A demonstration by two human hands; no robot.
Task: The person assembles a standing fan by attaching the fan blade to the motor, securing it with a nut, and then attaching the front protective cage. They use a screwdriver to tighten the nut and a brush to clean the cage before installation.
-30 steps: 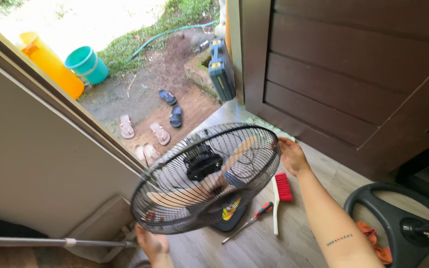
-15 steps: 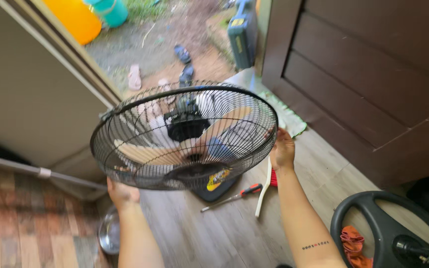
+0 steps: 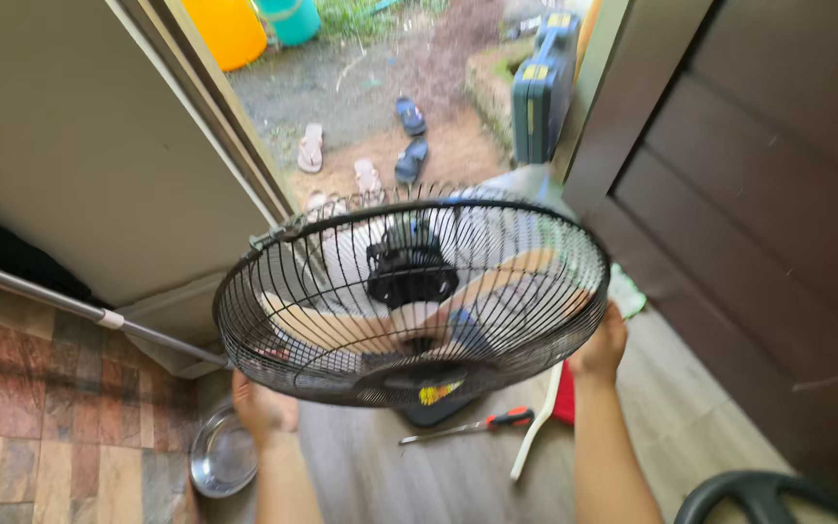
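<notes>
Near edge, bottom right: curved black ring (image 3: pixel 758 490), partly cut off by the frame. Bottom left on the floor, a round metal bowl (image 3: pixel 220 454), just beside the left forearm. Wood-look floor (image 3: pixel 419 475) centre, stone-pattern tiles (image 3: pixel 41 388) to the left.

Left hand (image 3: pixel 259 408) closes on the lower left rim of the black wire fan guard (image 3: pixel 409 296), fingers wrapped under the rim and partly hidden by the wires. Right hand (image 3: pixel 601 344) clamps the right rim, fingers curled around the edge. The guard hangs in the air between both hands, tilted, its open face toward the camera, centre hub (image 3: pixel 411 272) dark, a yellow badge low on the mesh.

Below the guard on the floor: a screwdriver (image 3: pixel 472 425) with red and black handle, a white stick (image 3: pixel 540 427) leaning just beside it, something red (image 3: pixel 564 406) behind that.

A grey pole (image 3: pixel 80 306) runs in from the left toward the guard.

Further out: beige wall panel (image 3: pixel 80 146) left, dark brown door (image 3: pixel 758 194) right. Through the doorway, sandals (image 3: pixel 380 146) scattered on dirt, a dark case (image 3: pixel 540 87) with yellow latches standing upright, an orange container (image 3: pixel 230 29) and teal bucket (image 3: pixel 293 17) at the top.
</notes>
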